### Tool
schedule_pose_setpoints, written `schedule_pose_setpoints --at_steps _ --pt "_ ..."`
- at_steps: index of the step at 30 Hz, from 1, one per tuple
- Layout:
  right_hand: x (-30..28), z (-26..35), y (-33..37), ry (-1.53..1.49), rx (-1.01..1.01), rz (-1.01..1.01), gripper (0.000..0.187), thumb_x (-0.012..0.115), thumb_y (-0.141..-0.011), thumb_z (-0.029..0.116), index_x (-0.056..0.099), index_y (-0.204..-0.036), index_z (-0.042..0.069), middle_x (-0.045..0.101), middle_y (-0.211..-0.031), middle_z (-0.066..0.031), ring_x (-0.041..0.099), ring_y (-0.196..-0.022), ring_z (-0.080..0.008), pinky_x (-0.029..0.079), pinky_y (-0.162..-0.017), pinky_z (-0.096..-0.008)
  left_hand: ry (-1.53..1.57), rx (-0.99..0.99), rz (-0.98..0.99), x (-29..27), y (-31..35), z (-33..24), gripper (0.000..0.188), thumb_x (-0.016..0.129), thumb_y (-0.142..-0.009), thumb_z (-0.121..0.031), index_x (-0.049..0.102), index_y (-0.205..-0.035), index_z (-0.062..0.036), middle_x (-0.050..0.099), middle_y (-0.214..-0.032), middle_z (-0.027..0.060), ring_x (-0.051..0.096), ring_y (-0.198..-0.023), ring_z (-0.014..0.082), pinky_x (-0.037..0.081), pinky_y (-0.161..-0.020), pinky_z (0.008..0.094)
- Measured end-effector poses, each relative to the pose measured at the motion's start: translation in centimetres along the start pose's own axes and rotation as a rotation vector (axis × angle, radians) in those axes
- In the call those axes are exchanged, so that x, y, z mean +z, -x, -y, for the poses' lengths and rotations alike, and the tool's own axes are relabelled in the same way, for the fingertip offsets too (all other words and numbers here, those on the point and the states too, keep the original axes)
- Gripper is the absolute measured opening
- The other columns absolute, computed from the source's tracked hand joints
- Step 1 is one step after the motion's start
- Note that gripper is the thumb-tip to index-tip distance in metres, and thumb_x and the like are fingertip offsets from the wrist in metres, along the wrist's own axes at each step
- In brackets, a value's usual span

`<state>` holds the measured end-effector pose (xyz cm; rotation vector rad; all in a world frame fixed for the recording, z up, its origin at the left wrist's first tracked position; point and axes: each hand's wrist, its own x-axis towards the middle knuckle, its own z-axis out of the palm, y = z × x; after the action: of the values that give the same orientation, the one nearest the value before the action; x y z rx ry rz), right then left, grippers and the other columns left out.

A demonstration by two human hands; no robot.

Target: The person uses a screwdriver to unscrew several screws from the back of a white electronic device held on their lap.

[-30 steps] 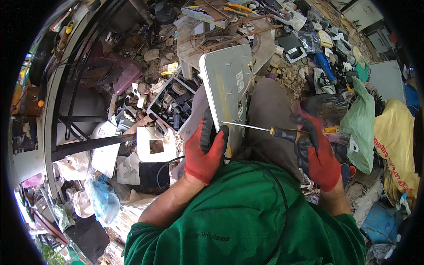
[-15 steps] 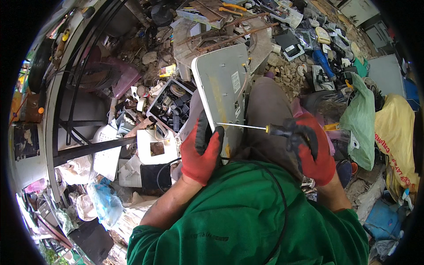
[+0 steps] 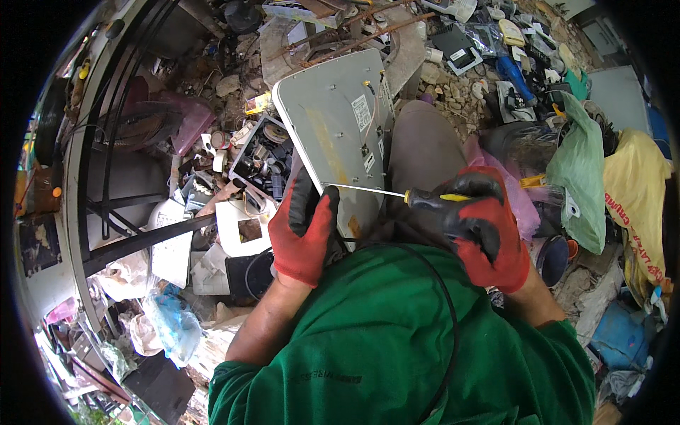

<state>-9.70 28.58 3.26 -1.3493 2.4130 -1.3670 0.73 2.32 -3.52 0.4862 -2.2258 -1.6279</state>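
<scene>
Hands in red-and-black work gloves are working on a flat grey metal-backed panel (image 3: 333, 134) propped on the person's knee. The right hand (image 3: 485, 227) is closing tightly around the black-and-yellow handle of a slim steel-shafted screwdriver (image 3: 397, 194), whose shaft is running leftward from that hand, nearly level, with its tip meeting the panel's lower face just above the left hand (image 3: 304, 234). The left hand is clamping the panel's near bottom edge, thumb in front, and is the nearer of the two to the tip. The panel's long axis is running up and away from both hands, tilting slightly left. A black cable (image 3: 432, 297) is looping over the green shirt (image 3: 397, 354) below the hands. Beyond the panel, rubble-strewn ground (image 3: 453, 95) is carrying scrap electronics; to the right of the right hand, a green plastic bag (image 3: 577, 177) and a yellow sack (image 3: 637, 191) are slumping.
</scene>
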Motion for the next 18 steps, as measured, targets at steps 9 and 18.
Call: schedule_pose_setpoints --at_steps 9,18 --pt "-0.5 -0.1 -0.8 -0.019 0.028 0.029 0.052 0.064 -0.079 0.007 0.052 -0.130 0.001 0.057 -0.122 -0.0262 0.060 -0.110 -0.0441 0.048 -0.093 -0.0452 0.138 -0.099 -0.002 0.0 0.1 0.5 0.047 0.066 -0.091 -0.002 0.055 -0.136 0.0072 0.070 -0.122 0.0149 0.064 -0.111 0.0159 0.049 -0.099 0.0311" --pt "-0.8 1.1 -1.8 0.077 0.182 -0.009 0.049 0.063 -0.075 0.003 0.055 -0.124 0.001 0.058 -0.117 -0.0239 0.058 -0.110 -0.0449 0.048 -0.093 -0.0459 0.207 0.072 -0.155 0.0 0.3 -0.4 0.043 0.072 -0.086 -0.003 0.060 -0.127 0.0042 0.068 -0.119 0.0144 0.066 -0.108 0.0208 0.052 -0.095 0.0337"
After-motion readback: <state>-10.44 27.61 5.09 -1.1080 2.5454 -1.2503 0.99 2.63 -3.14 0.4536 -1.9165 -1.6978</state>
